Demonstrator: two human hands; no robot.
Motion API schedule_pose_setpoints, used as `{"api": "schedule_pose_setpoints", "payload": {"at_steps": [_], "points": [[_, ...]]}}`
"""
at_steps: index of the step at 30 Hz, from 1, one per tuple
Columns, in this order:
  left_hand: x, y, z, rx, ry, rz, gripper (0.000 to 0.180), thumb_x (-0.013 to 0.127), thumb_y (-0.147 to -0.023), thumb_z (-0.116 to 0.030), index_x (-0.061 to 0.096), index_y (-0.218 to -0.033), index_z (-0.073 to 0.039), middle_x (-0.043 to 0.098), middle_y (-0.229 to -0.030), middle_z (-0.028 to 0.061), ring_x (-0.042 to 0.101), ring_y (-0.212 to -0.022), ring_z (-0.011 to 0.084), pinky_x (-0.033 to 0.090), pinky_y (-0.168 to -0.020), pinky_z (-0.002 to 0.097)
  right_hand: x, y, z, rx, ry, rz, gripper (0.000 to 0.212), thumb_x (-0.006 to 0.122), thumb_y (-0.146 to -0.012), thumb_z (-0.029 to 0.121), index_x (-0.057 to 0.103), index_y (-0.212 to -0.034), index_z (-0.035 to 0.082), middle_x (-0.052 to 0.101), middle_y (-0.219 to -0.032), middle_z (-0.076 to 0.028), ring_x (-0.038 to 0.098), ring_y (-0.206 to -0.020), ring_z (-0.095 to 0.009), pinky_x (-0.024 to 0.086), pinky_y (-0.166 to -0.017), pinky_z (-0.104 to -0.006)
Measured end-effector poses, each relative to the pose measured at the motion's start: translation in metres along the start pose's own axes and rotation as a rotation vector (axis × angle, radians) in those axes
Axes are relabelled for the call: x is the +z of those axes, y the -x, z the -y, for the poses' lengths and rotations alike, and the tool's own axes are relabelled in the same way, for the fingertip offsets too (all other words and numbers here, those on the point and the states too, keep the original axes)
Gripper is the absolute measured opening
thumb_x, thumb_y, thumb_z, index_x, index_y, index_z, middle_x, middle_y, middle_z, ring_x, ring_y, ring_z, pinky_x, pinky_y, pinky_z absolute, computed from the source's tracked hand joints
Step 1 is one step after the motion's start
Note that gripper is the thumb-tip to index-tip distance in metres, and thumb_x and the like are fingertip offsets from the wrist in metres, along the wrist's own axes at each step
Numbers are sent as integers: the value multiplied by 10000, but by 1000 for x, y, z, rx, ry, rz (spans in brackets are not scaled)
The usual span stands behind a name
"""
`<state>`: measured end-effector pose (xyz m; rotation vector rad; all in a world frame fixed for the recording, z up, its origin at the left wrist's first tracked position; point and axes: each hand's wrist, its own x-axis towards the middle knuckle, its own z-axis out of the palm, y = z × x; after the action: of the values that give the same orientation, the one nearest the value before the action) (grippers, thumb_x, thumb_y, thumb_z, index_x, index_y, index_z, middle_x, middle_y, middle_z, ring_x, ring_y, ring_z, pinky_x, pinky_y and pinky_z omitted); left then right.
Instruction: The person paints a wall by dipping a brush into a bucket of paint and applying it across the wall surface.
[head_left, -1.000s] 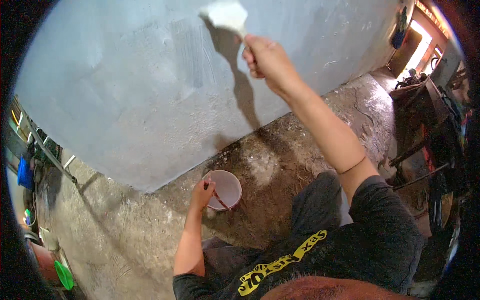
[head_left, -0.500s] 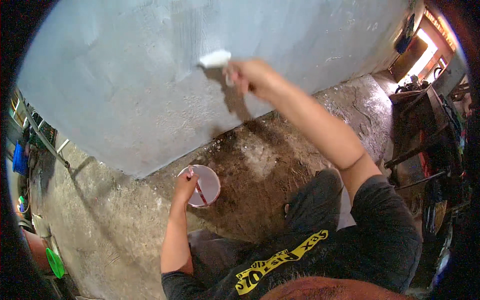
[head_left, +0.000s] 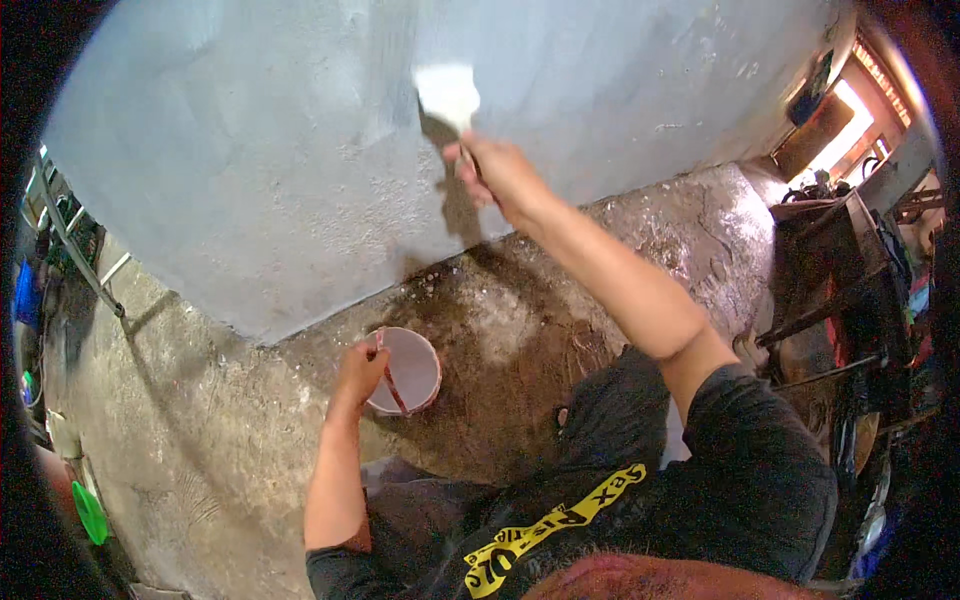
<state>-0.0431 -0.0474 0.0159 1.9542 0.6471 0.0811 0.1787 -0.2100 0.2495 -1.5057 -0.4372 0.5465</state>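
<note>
My right hand is closed round the handle of a wide paintbrush, whose white head points up and lies at the pale grey-blue wall. Whether the tip touches the wall cannot be made out. Darker, streaked paint shows on the wall around the brush. Lower down, my left hand grips the red-stained handle of a pail at its left rim. The round pail has pale liquid inside.
Rough concrete floor meets the wall below the brush. A metal frame leans at the far left, near a green plastic thing. Dark cluttered equipment stands on the right, with a bright doorway behind.
The paintbrush has swung from lying sideways to pointing up, its head now higher on the wall. My right hand dropped slightly; my left hand still grips the pail.
</note>
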Motion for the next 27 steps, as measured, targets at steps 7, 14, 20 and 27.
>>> {"api": "schedule_pose_setpoints", "payload": {"at_steps": [7,14,20,27], "points": [[-8,1,-3,101,-108,16,299,601,-785,-264,581,-802,35,621,-723,201,611,-676,307,460,-626,383,-14,13,51,201,-24,4,286,360,-961,224,533,-931,-2,373,-527,62,251,-386,-42,226,-379,-207],[-24,8,28,63,-147,-3,295,614,-750,-257,605,-802,33,616,-737,201,612,-700,311,461,-651,382,-26,22,210,-532,-8,84,285,423,-947,242,538,-966,-18,392,-572,67,258,-413,-26,217,-410,-184],[-29,0,24,-121,-94,38,329,615,-728,-279,593,-849,26,634,-785,180,619,-739,285,469,-680,370,-48,-15,218,-555,91,65,297,433,-923,284,564,-918,18,436,-589,24,346,-442,-87,318,-458,-244],[-32,6,44,-48,-339,-21,344,600,-767,-324,592,-878,2,635,-829,190,611,-791,327,464,-702,393,-21,5,-18,91,69,164,349,365,-957,311,571,-934,30,504,-596,-11,445,-439,-103,363,-413,-250]]}}
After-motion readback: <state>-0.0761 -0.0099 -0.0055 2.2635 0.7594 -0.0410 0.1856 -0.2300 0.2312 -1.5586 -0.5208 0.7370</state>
